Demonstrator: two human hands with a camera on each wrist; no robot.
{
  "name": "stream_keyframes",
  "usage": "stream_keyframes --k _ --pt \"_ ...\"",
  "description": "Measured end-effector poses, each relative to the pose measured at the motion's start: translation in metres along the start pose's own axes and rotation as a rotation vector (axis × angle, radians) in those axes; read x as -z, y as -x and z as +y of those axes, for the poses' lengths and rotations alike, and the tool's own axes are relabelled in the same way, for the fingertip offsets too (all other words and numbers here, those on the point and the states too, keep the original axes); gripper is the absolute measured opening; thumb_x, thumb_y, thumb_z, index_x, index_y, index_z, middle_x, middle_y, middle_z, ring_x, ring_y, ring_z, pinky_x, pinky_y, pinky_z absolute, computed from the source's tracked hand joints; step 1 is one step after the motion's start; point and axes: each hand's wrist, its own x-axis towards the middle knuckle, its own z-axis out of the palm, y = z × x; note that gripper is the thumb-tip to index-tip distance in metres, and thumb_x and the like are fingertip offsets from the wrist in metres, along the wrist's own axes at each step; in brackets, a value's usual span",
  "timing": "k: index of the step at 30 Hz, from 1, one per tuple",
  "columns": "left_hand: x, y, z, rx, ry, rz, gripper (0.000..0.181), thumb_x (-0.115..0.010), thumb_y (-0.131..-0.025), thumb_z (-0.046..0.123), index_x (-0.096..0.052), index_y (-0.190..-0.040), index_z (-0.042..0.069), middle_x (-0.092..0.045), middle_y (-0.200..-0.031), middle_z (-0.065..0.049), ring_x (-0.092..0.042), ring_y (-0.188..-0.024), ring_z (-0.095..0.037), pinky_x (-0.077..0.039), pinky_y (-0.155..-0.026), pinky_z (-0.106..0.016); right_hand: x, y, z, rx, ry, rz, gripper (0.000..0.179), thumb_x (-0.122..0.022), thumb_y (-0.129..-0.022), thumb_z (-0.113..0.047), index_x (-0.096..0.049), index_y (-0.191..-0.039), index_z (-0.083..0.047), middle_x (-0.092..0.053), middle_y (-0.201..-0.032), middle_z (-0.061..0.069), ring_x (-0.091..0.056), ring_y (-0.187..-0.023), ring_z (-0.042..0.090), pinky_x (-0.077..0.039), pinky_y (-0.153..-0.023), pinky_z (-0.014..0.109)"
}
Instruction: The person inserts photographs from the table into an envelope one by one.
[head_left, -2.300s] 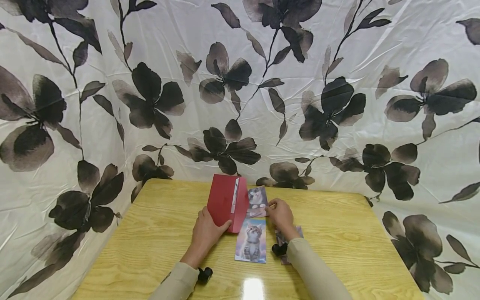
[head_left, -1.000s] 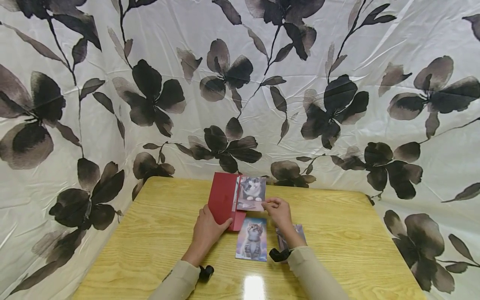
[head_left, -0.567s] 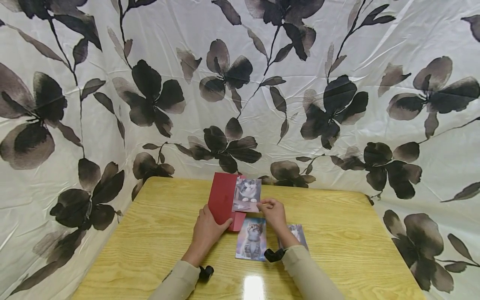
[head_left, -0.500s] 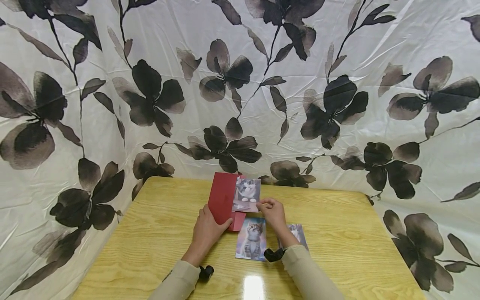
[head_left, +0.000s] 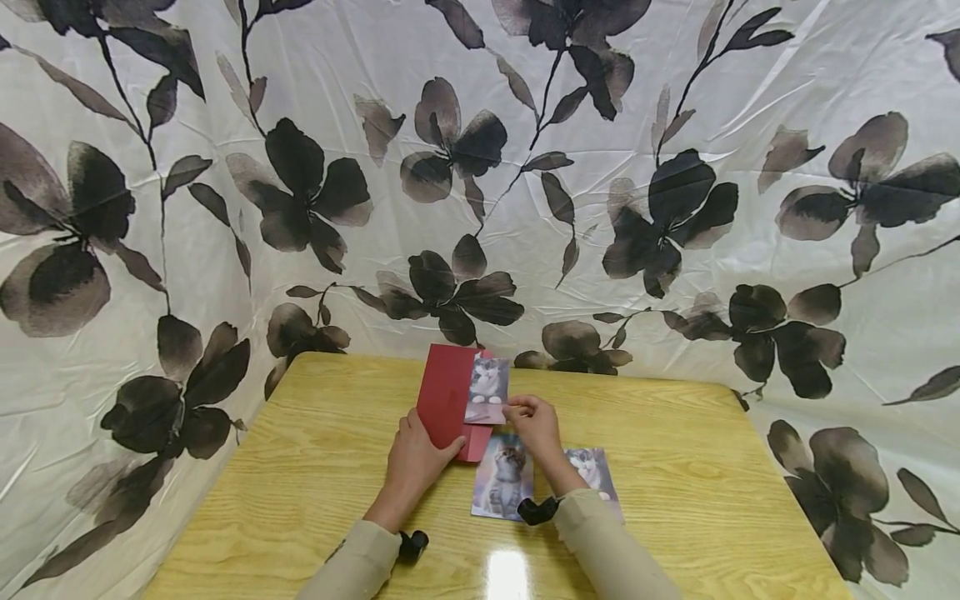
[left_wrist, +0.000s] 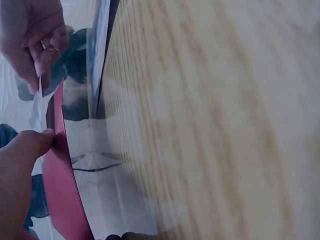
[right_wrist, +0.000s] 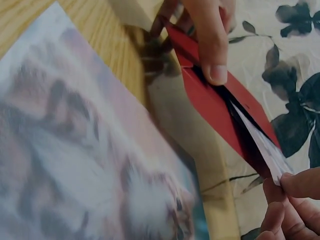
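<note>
A red envelope (head_left: pixel 442 383) with its flap to the right is gripped along its near end by my left hand (head_left: pixel 420 458), the thumb lying over the opening edge. My right hand (head_left: pixel 536 425) pinches the lower right edge of a kitten card (head_left: pixel 486 392). The card's left part is inside the envelope's mouth, as the right wrist view also shows with the card (right_wrist: pixel 262 145) between the red sides. Another card with a sitting tabby kitten (head_left: pixel 498 483) lies below the flap. A further kitten card (head_left: pixel 592 471) is partly hidden beneath the right forearm.
The wooden table (head_left: pixel 300 450) holds everything. Behind it and along the left hangs a white cloth (head_left: pixel 315 83) with dark flowers, close to the table's far edge. Black wrist cameras (head_left: pixel 411 546) sit on both wrists.
My right hand has lifted the kitten card from beside the envelope, brought it over the opening and moved it left, so less of it shows. The left hand has stayed on the envelope.
</note>
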Motion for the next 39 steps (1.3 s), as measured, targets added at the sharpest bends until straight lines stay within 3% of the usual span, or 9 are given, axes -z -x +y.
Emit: stream_keyframes --k 5,7,10,13,17,27,33,39 --pt "0.0 0.0 0.0 0.002 0.005 0.007 0.101 -0.091 -0.083 0.05 -0.041 -0.146 -0.01 -0.058 -0.121 -0.026 -0.065 -0.102 -0.039 -0.059 -0.09 -0.054 -0.005 0.003 -0.005 0.028 -0.006 -0.034 0.021 -0.078 -0.099 -0.009 -0.076 -0.116 0.002 -0.076 -0.084 0.018 -0.071 -0.083 0.048 -0.046 -0.058 0.025" --pt "-0.001 -0.001 0.0 -0.001 -0.001 0.013 0.1 -0.091 -0.083 0.05 -0.042 -0.146 -0.01 -0.058 -0.12 -0.026 -0.065 -0.101 -0.038 -0.059 -0.089 -0.054 -0.008 0.003 -0.005 0.035 -0.012 -0.042 0.021 -0.078 -0.099 -0.01 -0.076 -0.118 0.001 -0.076 -0.087 0.02 -0.07 -0.085 0.05 -0.046 -0.058 0.026" --pt "-0.002 -0.001 -0.001 -0.005 -0.012 0.013 0.101 -0.09 -0.083 0.052 -0.041 -0.145 -0.011 -0.058 -0.12 -0.026 -0.065 -0.101 -0.038 -0.059 -0.089 -0.054 -0.012 0.003 -0.005 0.022 -0.013 -0.046 0.02 -0.078 -0.099 -0.012 -0.076 -0.117 -0.002 -0.076 -0.086 0.016 -0.071 -0.079 0.042 -0.047 -0.058 0.027" --pt "-0.002 -0.001 -0.002 -0.004 -0.021 0.007 0.101 -0.09 -0.083 0.052 -0.041 -0.145 -0.011 -0.058 -0.12 -0.026 -0.064 -0.101 -0.037 -0.059 -0.089 -0.054 -0.016 0.003 -0.004 0.011 -0.002 -0.05 0.02 -0.079 -0.098 -0.013 -0.076 -0.117 -0.005 -0.076 -0.086 0.009 -0.069 -0.073 0.027 -0.048 -0.059 0.028" --pt "-0.002 -0.001 -0.002 -0.002 -0.02 0.007 0.101 -0.09 -0.083 0.052 -0.041 -0.145 -0.011 -0.058 -0.119 -0.025 -0.064 -0.101 -0.037 -0.059 -0.088 -0.054 -0.021 0.003 -0.004 0.035 0.023 -0.048 0.022 -0.08 -0.098 -0.013 -0.076 -0.117 -0.004 -0.076 -0.088 0.009 -0.066 -0.071 0.015 -0.049 -0.061 0.028" --pt "-0.002 -0.001 -0.001 -0.025 -0.011 0.037 0.101 -0.09 -0.083 0.051 -0.042 -0.144 -0.012 -0.058 -0.117 -0.026 -0.065 -0.1 -0.04 -0.059 -0.087 -0.055 -0.033 0.004 -0.005 0.079 0.084 -0.033 0.02 -0.079 -0.099 -0.012 -0.076 -0.116 -0.004 -0.076 -0.09 0.01 -0.069 -0.072 0.02 -0.051 -0.06 0.028" --pt "-0.002 -0.001 -0.001 -0.027 -0.014 0.035 0.102 -0.09 -0.083 0.052 -0.041 -0.146 -0.013 -0.058 -0.118 -0.026 -0.065 -0.1 -0.041 -0.059 -0.086 -0.055 -0.039 0.004 -0.007 0.103 0.178 -0.013 0.019 -0.08 -0.098 -0.013 -0.077 -0.114 -0.006 -0.076 -0.088 0.006 -0.062 -0.07 0.012 -0.05 -0.061 0.027" --pt "-0.002 -0.001 -0.003 -0.021 -0.015 0.019 0.102 -0.089 -0.084 0.052 -0.04 -0.146 -0.013 -0.058 -0.118 -0.026 -0.065 -0.1 -0.039 -0.058 -0.086 -0.055 -0.045 0.004 -0.01 0.114 0.206 -0.007 0.018 -0.081 -0.097 -0.013 -0.077 -0.113 -0.006 -0.078 -0.088 0.005 -0.068 -0.073 0.012 -0.054 -0.065 0.03"
